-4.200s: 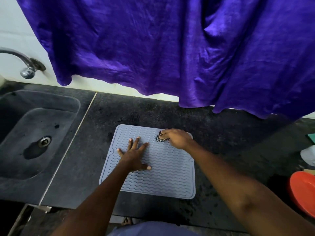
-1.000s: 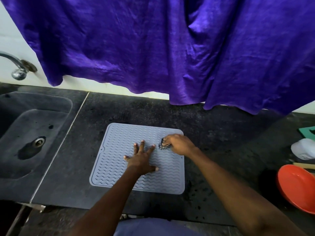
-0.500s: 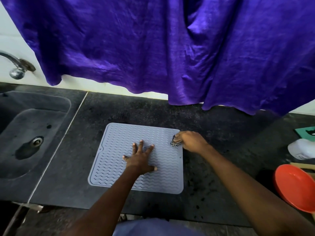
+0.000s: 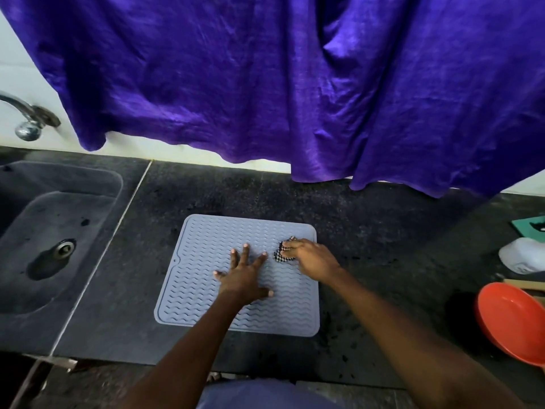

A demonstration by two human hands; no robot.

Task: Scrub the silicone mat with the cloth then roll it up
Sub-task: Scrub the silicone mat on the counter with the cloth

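Note:
A grey silicone mat (image 4: 206, 261) with wavy ridges lies flat on the dark counter (image 4: 368, 231). My left hand (image 4: 244, 276) presses down on the mat's middle, fingers spread and straight. My right hand (image 4: 312, 259) grips a small black-and-white checked cloth (image 4: 280, 256) bunched under its fingers. It holds the cloth against the mat near the far right corner. Most of the cloth is hidden under the fingers.
A dark sink (image 4: 53, 240) with a drain sits to the left, a metal tap (image 4: 26, 119) above it. A purple curtain (image 4: 295, 84) hangs over the counter's back. At the right edge are an orange bowl (image 4: 513, 320), a white object (image 4: 525, 258) and a green item (image 4: 530, 228).
My right hand with the cloth swept right to the mat's edge half a second ago and has now come back left onto the mat. My left hand stayed pressed on the mat.

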